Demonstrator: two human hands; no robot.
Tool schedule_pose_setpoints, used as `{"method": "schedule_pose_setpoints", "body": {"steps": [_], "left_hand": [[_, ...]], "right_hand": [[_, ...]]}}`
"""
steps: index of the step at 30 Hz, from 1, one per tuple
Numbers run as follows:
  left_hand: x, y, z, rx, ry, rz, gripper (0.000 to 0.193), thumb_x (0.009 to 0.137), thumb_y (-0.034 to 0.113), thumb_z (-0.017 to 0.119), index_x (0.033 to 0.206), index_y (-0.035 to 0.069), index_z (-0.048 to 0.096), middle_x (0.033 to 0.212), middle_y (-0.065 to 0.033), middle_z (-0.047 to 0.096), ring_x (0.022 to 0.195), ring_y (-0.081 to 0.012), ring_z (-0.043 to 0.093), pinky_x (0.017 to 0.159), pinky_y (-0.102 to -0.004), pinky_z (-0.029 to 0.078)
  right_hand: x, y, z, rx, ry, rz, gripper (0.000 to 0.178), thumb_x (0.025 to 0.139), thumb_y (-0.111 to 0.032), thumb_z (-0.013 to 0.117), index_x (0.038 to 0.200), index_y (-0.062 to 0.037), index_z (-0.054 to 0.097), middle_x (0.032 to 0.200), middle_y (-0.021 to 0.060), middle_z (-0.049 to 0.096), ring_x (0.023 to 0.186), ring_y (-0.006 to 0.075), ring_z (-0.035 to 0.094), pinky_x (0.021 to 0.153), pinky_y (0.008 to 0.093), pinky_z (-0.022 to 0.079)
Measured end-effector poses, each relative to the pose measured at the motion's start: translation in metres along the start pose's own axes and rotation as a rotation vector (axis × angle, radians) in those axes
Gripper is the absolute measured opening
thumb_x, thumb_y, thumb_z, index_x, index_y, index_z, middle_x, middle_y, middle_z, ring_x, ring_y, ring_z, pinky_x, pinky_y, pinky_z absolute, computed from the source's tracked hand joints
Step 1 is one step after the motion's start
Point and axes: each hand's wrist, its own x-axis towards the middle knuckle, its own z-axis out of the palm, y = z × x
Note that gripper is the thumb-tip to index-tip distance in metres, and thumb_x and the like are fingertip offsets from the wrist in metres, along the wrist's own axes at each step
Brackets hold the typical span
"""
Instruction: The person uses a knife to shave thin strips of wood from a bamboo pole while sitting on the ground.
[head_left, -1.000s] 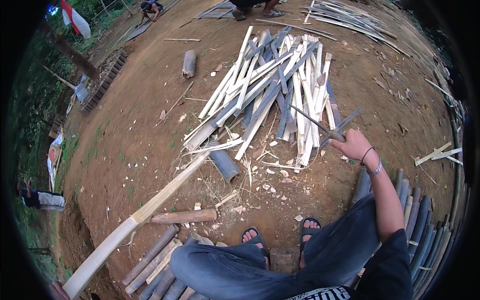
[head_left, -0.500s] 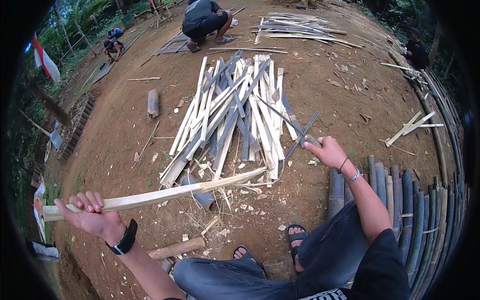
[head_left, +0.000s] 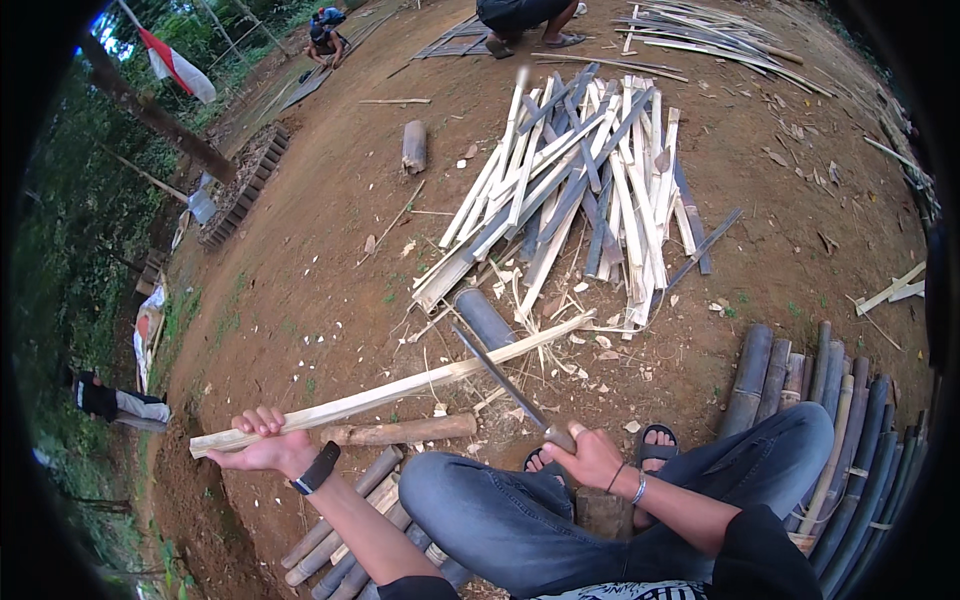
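My left hand (head_left: pixel 262 446), with a black watch at the wrist, grips the near left end of a long pale split bamboo strip (head_left: pixel 385 390). The strip slants up to the right, its far end by a short dark bamboo section (head_left: pixel 486 322) among shavings. In my right hand (head_left: pixel 590 461) is the handle of a machete (head_left: pixel 497 377). Its blade points up and left and crosses the strip; whether it touches the strip I cannot tell. Beyond lies a heap of split bamboo strips (head_left: pixel 590 165), pale on one face and dark on the other.
Whole bamboo poles (head_left: pixel 800 385) lie at my right, and cut bamboo lengths (head_left: pixel 345 525) beside my left knee. A short log (head_left: pixel 405 430) lies in front of my left knee. Another strip pile (head_left: pixel 715 40) is far back, near a crouching person (head_left: pixel 525 20). A bamboo section (head_left: pixel 414 147) stands farther left.
My right hand has brought the machete from the heap's right side inward and nearer, so its blade crosses the strip. My left hand still grips the strip. The view has swung left and down.
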Motion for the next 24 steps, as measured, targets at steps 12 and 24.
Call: {"method": "schedule_pose_setpoints", "body": {"steps": [12,24], "left_hand": [[-0.023,-0.001,0.045,0.012,-0.057,0.112,0.064,0.085,0.073,0.036,0.061,0.014,0.035,0.045,0.0027,0.030,0.035,-0.0076,0.028,0.031,-0.0203,0.022],[-0.038,-0.004,0.076,0.068,-0.088,0.171,0.062,0.087,0.071,0.037,0.064,0.014,0.037,0.049,0.0020,0.030,0.039,-0.0073,0.027,0.035,-0.0194,0.021]], "right_hand": [[0.010,0.008,0.033,0.121,-0.104,0.013,0.057,0.088,-0.048,0.055,0.095,0.0082,0.050,0.060,0.0268,0.058,0.062,0.0438,0.062,0.057,0.0499,0.049],[0.039,0.056,0.015,0.020,0.106,0.283,0.057,0.088,-0.051,0.053,0.089,0.0048,0.060,0.056,0.0243,0.057,0.059,0.0406,0.063,0.056,0.0457,0.049]]}}
